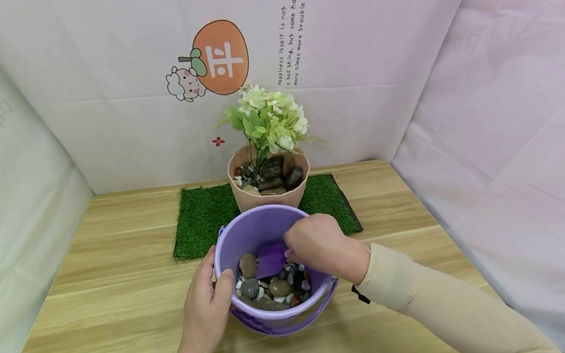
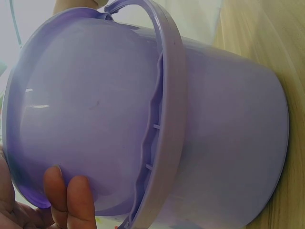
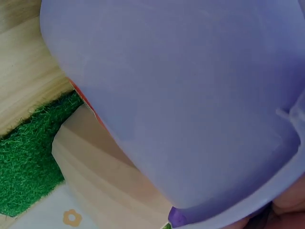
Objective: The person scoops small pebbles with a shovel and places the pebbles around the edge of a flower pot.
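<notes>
A purple bucket (image 1: 255, 226) with stones (image 1: 280, 287) of mixed sizes in it stands on the wooden table. My left hand (image 1: 207, 305) holds its left rim, thumb over the edge and fingers outside; in the left wrist view, fingertips (image 2: 80, 202) rest against the outer wall. Reaching over the right rim, my right hand (image 1: 323, 246) grips a purple scoop (image 1: 271, 260), whose blade lies among the stones. The scoop's handle is mostly hidden by that hand. In the right wrist view the bucket's outer wall (image 3: 167, 95) fills most of the picture.
Just behind the bucket, a peach flowerpot (image 1: 269, 200) holds white-and-green flowers (image 1: 273, 117) and stones. It sits on a green turf mat (image 1: 199, 223). The bucket's carrying handle (image 1: 300, 327) hangs down at the front. White printed cloth (image 1: 347, 122) encloses the table's back and sides.
</notes>
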Motion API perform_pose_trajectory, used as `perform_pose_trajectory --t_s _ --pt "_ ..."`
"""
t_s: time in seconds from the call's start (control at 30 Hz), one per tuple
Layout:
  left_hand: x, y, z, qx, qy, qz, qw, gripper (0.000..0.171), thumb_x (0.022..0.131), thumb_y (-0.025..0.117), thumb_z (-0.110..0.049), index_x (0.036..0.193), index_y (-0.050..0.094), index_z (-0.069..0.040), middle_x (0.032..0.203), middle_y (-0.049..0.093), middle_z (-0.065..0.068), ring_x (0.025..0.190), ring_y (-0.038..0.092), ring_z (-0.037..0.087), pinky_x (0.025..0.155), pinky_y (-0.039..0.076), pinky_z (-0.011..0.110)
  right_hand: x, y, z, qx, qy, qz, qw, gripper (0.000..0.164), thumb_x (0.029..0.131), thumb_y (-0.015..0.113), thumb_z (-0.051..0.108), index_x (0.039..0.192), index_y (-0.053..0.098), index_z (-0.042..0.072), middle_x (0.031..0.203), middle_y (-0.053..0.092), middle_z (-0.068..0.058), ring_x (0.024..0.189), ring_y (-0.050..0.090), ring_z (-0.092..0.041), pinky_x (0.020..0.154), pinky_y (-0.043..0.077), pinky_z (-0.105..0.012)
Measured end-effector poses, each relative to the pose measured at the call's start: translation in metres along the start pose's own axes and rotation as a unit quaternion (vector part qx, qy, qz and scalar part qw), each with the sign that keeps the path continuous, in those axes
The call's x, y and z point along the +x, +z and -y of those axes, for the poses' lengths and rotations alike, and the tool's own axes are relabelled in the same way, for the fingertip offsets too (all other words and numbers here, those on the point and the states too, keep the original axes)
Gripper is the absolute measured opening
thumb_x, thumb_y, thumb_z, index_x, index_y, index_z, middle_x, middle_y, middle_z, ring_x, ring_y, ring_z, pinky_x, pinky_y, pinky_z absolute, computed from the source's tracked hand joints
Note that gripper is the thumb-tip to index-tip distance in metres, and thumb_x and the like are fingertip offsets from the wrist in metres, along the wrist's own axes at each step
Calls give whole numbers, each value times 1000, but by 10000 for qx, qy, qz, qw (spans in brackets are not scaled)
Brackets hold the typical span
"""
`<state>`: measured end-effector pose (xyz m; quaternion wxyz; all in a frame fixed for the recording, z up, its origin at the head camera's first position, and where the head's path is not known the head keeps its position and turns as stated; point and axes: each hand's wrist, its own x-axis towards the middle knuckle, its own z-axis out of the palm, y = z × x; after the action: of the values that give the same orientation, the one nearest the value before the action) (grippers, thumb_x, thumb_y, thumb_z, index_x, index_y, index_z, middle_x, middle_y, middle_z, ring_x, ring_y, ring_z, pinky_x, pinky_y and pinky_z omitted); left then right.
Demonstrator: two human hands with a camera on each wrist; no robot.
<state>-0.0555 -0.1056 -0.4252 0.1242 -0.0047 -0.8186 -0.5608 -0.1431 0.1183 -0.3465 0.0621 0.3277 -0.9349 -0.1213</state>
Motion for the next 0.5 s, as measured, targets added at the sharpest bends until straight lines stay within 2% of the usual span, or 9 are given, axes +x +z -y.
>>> perform_pose_trajectory --t_s 0.17,0.4,0.5 --pt "0 0 1 -6 -4 23 10000 54 106 50 -17 157 43 0 165 39 17 151 38 37 123 37 50 0 1 0 52 39 15 10000 51 92 77 45 57 48 22 53 41 9 45 43 -13 38 48 -38" --pt "0 0 0 -13 -10 54 10000 54 107 49 -18 158 42 -1 165 38 16 152 37 35 125 34 51 1 0 2 564 295 207 9978 50 94 75 48 59 49 23 54 42 10 45 43 -13 38 45 -38" --pt "0 0 0 -18 -5 54 10000 54 107 49 -18 157 42 0 165 38 16 152 36 35 125 34 51 1 0 3 627 329 246 9972 50 94 75 49 59 49 23 54 42 10 46 44 -13 38 46 -38"
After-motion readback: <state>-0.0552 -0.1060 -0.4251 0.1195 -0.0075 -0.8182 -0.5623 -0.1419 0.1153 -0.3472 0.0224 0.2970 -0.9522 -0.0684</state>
